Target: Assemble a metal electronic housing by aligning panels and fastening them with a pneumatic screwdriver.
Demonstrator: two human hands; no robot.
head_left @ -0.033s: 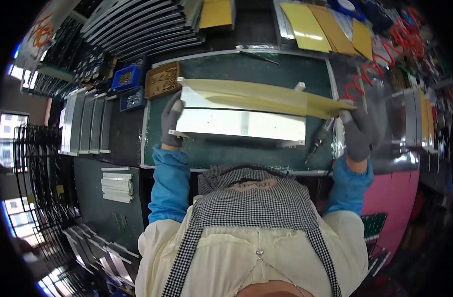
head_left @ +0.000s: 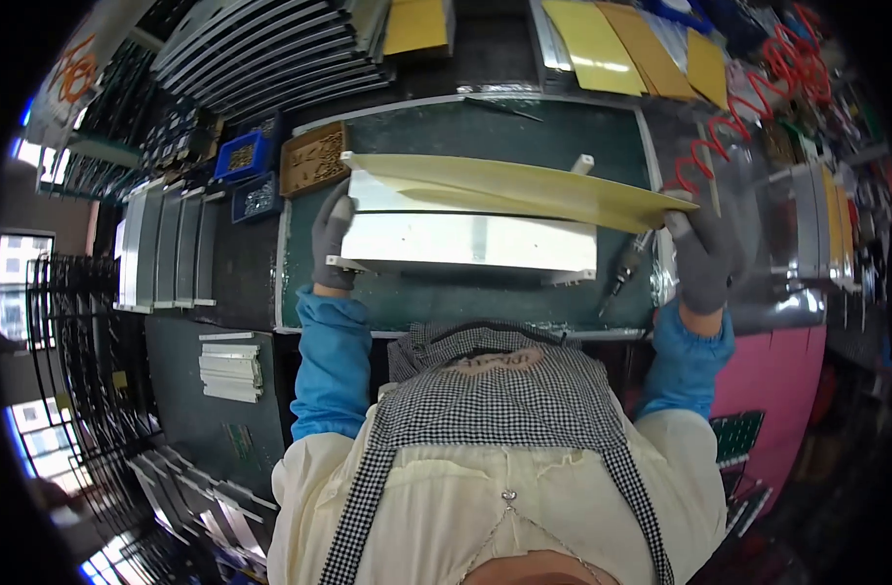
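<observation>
Right hand (head_left: 704,252) pinches right end of yellow sheet (head_left: 524,193), sheet spanning metal panel (head_left: 465,242) on counter (head_left: 465,304). Left hand (head_left: 333,239) at panel's left end, grip unclear. Step: likely sheet alignment; next move calls for even tension.

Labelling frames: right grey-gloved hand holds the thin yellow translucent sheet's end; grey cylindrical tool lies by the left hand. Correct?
Wrong side: head view shows the grey cylindrical tool by the right grey-gloved hand, which does hold the thin yellow translucent sheet.
</observation>
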